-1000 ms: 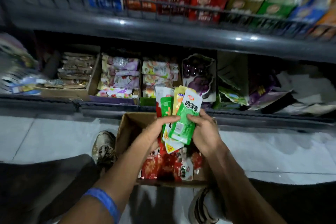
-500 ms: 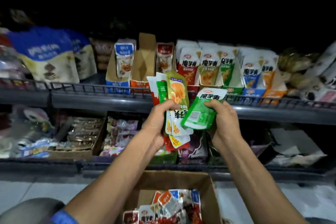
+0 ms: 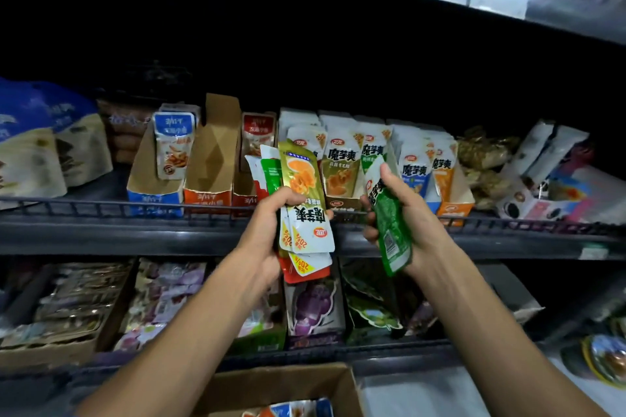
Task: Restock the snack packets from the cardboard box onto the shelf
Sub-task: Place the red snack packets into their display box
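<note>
With both hands raised from the cardboard box [image 3: 277, 386] to shelf height, right hand [image 3: 403, 213] now grips one green packet [image 3: 389, 223] apart from the mixed bundle [image 3: 301, 210] clutched in left hand [image 3: 267, 223]. Placement into matching display tray [image 3: 342, 203] looks imminent.

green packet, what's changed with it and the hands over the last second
The right hand pulled the green packet off the bundle of packets and carried it right and up toward the middle shelf. The left hand rose too, keeping its grip on the bundle.
</note>
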`<state>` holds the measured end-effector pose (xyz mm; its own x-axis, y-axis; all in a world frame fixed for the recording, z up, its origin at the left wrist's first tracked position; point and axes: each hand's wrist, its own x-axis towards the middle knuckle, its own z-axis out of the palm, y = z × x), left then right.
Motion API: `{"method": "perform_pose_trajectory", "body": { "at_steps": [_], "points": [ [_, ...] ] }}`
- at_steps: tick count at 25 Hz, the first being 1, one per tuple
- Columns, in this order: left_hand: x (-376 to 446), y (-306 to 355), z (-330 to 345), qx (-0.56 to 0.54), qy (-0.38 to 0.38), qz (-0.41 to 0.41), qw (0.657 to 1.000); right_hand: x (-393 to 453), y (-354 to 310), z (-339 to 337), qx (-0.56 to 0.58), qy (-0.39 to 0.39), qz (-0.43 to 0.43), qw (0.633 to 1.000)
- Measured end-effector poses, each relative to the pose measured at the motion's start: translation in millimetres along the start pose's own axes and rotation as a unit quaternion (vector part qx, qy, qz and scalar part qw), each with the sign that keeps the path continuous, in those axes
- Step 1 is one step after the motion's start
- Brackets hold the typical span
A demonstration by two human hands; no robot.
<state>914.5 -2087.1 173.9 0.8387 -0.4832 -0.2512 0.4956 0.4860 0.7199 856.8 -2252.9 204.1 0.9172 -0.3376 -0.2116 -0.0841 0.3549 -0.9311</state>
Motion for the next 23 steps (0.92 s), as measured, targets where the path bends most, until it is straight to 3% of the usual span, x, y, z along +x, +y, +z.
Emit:
{"method": "perform_pose_trajectory", "body": {
  "at_steps": [5, 8, 12, 19, 21, 22, 23],
  "points": [
    [12, 9, 6, -0.043, -0.015, 0.020, 0.999, 16, -18, 6, 0.033, 0.003, 0.005, 0.999],
    [15, 9, 6, -0.066, -0.022, 0.008, 0.998, 39, -33, 6, 0.037, 0.062, -0.078, 0.994],
    [16, 13, 3, -0.049, -0.012, 0.004, 0.999, 73, -78, -11, -0.142, 0.139, -0.300, 0.933],
    [14, 17, 0, -0.040, -0.005, -0.004, 0.999, 128, -85, -20, -0.265, 0.141, -0.333, 0.894],
    [15, 17, 0, -0.041, -0.008, -0.004, 0.999, 140, -81, -28, -0.362, 0.130, -0.377, 0.842],
    [15, 17, 0, -0.041, -0.008, -0.004, 0.999, 146, -78, -34, -0.432, 0.131, -0.404, 0.795],
    [16, 17, -1, -0.040, -0.007, -0.005, 0.999, 149, -75, -38, -0.555, 0.144, -0.412, 0.708]
  ]
}}
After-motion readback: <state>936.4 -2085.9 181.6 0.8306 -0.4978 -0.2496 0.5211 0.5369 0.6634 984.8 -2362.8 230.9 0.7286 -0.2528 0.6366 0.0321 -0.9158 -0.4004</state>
